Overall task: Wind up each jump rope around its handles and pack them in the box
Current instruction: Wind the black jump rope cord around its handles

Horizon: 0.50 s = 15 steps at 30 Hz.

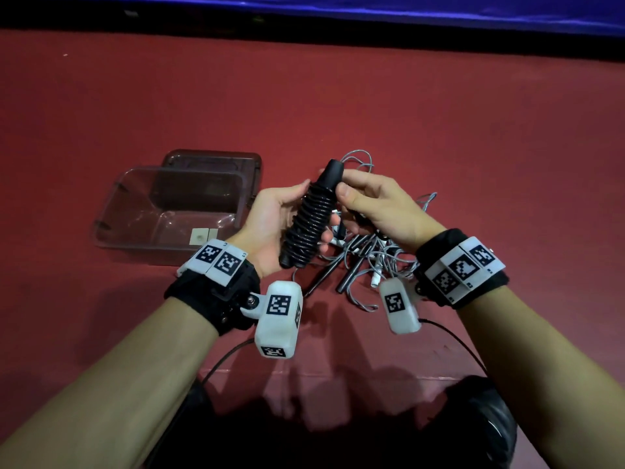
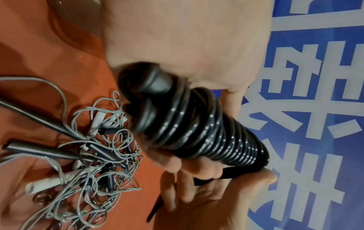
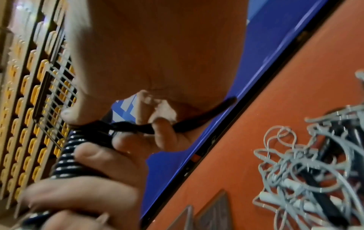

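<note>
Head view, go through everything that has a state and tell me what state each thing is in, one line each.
Black jump rope: coiled around its handles, held off the table.
Left hand: holds the coiled bundle.
Right hand: pinches the rope's loose end near the top.
Box: open, nothing packed inside.
Lid: off, lying behind the box.
Grey jump ropes: unwound, tangled on the table.

The left hand (image 1: 270, 221) hides the wound black jump rope's (image 1: 309, 218) underside. How many grey ropes make up the tangle (image 1: 368, 258) (partly under the right hand (image 1: 382, 208)) cannot be told. The right wrist view is blurred.
</note>
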Tool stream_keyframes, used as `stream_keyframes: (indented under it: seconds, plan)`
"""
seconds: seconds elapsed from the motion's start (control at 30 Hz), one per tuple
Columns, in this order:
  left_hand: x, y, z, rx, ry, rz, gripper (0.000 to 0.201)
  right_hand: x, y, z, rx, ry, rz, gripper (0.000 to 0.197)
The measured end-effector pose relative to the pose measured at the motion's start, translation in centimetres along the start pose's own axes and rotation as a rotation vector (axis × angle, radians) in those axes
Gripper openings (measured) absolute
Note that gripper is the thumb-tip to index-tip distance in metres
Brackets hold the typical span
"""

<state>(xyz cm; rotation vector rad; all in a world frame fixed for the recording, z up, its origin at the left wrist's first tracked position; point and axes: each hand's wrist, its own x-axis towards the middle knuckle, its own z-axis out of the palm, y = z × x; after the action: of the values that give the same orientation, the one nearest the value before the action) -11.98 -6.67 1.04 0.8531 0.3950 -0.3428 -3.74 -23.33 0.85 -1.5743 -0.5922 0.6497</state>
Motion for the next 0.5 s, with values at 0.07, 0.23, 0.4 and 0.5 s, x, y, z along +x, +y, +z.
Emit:
stream_keyframes:
  seconds: [0.07, 0.23, 0.4, 0.5]
  plan:
    - [0.3, 0.0, 0.0, 0.009, 0.022, 0.013, 0.038, -0.1, 0.2, 0.6, 0.023, 0.045, -0.009, 0.034]
    - [1.6, -0.8, -0.1, 0.571, 0.358, 0.476, 0.017, 0.1, 0.6, 1.1, 0.018, 0.486, 0.018, 0.034]
    - [1.8, -0.9, 0.0, 0.891, 0.273, 0.738, 0.025, 0.2, -0.2, 0.7, -0.073, 0.584, 0.116, 0.056]
    - [1.7, -0.4, -0.1, 0.713, 0.346, 0.649, 0.011, 0.3, -0.3, 0.1, -0.061, 0.469, 0.064, 0.035]
